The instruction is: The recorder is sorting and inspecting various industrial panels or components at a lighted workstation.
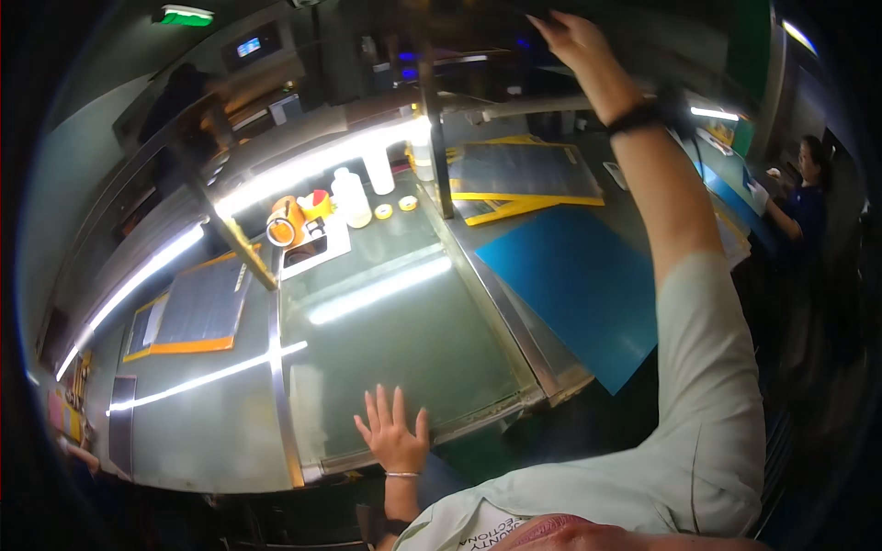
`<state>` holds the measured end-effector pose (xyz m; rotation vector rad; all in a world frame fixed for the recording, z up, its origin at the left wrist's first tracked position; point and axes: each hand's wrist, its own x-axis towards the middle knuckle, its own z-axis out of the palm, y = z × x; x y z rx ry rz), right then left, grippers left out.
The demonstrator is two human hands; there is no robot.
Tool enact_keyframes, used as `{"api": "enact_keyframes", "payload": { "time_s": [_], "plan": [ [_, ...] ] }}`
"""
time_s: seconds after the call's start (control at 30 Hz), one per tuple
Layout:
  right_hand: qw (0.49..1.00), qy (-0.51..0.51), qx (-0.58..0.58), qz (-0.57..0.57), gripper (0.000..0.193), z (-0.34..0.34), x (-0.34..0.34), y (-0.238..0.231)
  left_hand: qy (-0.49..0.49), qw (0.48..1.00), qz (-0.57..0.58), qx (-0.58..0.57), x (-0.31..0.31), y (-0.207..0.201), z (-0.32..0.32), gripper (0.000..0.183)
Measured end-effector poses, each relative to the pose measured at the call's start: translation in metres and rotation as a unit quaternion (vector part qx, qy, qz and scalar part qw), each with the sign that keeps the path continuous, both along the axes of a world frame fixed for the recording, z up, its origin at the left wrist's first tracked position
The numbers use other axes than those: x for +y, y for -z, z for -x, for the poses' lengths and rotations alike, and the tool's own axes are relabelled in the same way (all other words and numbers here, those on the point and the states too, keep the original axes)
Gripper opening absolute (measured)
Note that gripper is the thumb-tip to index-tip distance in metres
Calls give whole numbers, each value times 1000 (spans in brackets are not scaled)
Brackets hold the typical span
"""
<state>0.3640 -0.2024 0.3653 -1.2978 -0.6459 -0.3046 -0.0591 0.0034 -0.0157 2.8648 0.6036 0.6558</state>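
- Glass table (404, 354): probably stiff, slippery; we'd hold its near edge.
- Our left hand (395, 443), at that edge: grip apart.
- Our right hand (577, 46), raised to its right: we cannot tell.

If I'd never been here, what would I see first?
Probably the big blue sheet, on the right of the table. Next, the long bright tube light, above the far side. Then the right hand, raised at the top of the picture, while the left hand is spread by the near edge.

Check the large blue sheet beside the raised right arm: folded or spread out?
Spread out: the visible part of the blue sheet is one broad face, with no fold showing.
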Motion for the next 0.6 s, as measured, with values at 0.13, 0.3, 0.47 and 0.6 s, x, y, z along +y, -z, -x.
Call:
{"api": "enact_keyframes", "payload": {
  "time_s": [0.13,0.3,0.47,0.6],
  "plan": [
    [965,-165,-191,66,59,-88,-12,4,23,1000,7,2,-9,-8,-9,51],
    [973,-159,47,164,35,-67,-26,54,6,1000,-1,28,-5,-6,-10,51],
    [589,374,-40,715,50,-31,-191,226,4,999,-32,19,-6,-5,-8,48],
    [487,370,251,751,72,59,-300,323,10,999,-45,22,-13,-3,-14,47]
  ]
}}
